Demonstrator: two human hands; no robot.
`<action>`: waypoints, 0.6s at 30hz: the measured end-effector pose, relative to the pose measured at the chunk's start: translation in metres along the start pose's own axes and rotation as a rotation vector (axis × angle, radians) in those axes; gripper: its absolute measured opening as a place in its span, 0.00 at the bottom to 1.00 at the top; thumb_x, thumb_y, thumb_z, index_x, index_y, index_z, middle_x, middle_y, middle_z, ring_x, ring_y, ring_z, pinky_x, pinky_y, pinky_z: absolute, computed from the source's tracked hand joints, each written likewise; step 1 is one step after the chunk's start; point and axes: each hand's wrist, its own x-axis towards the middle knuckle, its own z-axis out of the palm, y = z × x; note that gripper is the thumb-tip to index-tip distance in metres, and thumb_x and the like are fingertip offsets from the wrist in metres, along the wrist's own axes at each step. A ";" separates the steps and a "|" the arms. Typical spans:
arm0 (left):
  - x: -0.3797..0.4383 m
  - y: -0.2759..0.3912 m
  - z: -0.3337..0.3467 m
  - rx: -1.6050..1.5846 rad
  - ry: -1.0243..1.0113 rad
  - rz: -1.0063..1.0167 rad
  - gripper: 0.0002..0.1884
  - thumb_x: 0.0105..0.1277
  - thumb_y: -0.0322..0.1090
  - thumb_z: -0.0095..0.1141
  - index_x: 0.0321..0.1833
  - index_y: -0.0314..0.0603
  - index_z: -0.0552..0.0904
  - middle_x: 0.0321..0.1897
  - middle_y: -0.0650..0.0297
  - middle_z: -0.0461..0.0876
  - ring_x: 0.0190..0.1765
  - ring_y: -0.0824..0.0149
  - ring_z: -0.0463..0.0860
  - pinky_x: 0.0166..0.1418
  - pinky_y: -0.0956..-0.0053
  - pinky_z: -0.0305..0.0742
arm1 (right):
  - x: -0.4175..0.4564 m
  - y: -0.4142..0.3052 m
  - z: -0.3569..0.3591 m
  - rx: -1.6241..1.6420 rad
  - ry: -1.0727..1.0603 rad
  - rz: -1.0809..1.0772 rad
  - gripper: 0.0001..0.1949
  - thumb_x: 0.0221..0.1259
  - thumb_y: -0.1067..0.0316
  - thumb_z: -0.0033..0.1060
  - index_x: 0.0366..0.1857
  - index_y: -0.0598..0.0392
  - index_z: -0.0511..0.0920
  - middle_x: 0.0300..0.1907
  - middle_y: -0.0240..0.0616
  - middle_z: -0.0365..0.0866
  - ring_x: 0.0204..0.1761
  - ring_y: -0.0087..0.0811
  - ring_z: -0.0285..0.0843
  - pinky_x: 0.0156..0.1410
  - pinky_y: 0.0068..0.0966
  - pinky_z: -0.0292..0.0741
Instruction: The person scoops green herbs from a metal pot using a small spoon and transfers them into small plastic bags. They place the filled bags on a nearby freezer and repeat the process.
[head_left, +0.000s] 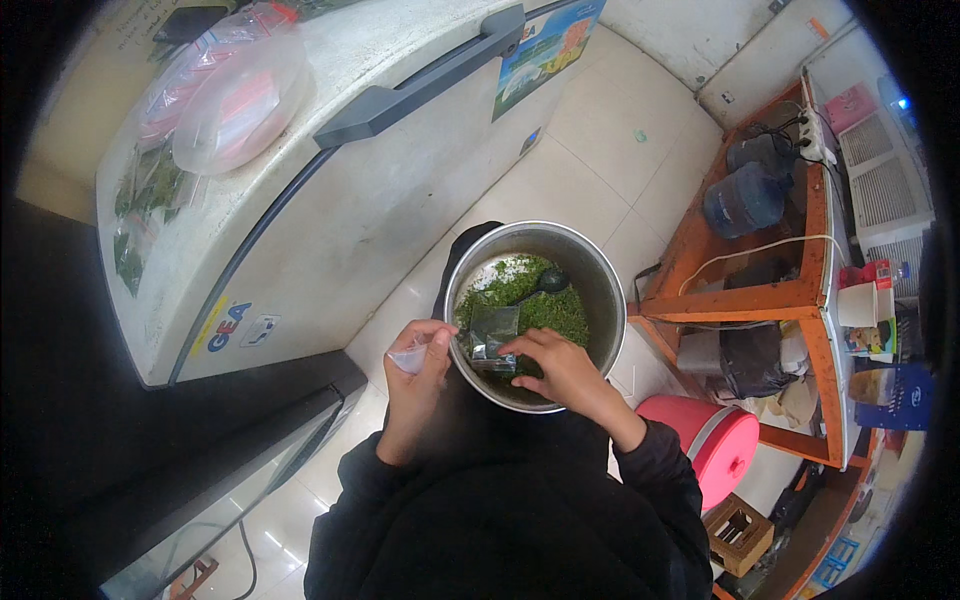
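A large round metal pot (616, 322) stands in front of my body, with chopped green leaves (555, 319) spread over its bottom. A dark round-headed ladle or spoon (553, 280) lies among the leaves. Over the pot's near left part is a small clear plastic bag (495, 326). The fingers of my right hand (551, 367) are at the bag's lower right edge; whether they grip it I cannot tell. At the pot's left rim my left hand (420, 367) holds a small, crumpled piece of clear plastic (409, 360) between thumb and fingers.
A white chest freezer (360, 217) is at the left, bearing a translucent plastic bowl (289, 120) and bags of green leaves (154, 180). To the right stand a pink drink cooler (724, 450), an orange-framed shelf (750, 306) with blue water bottles (742, 201), and a brown block (739, 534).
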 end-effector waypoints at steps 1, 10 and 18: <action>0.000 -0.001 0.000 -0.057 -0.023 -0.026 0.06 0.69 0.33 0.56 0.38 0.38 0.79 0.20 0.74 0.71 0.22 0.83 0.65 0.25 0.86 0.57 | 0.002 -0.003 0.002 -0.135 0.040 -0.044 0.21 0.48 0.66 0.71 0.49 0.50 0.78 0.45 0.38 0.77 0.49 0.37 0.76 0.52 0.34 0.76; -0.010 0.001 0.007 0.067 -0.035 0.099 0.14 0.60 0.24 0.64 0.23 0.43 0.70 0.20 0.74 0.69 0.24 0.83 0.65 0.28 0.86 0.57 | 0.030 -0.001 0.045 -0.645 -0.019 -0.155 0.16 0.52 0.71 0.57 0.47 0.52 0.77 0.43 0.36 0.77 0.50 0.38 0.75 0.54 0.35 0.72; -0.010 0.004 0.015 0.608 -0.033 0.520 0.17 0.49 0.29 0.73 0.39 0.39 0.78 0.34 0.64 0.77 0.34 0.71 0.78 0.34 0.78 0.73 | 0.027 -0.017 0.002 0.074 0.360 0.020 0.11 0.55 0.77 0.60 0.41 0.57 0.74 0.30 0.39 0.80 0.33 0.33 0.82 0.35 0.26 0.77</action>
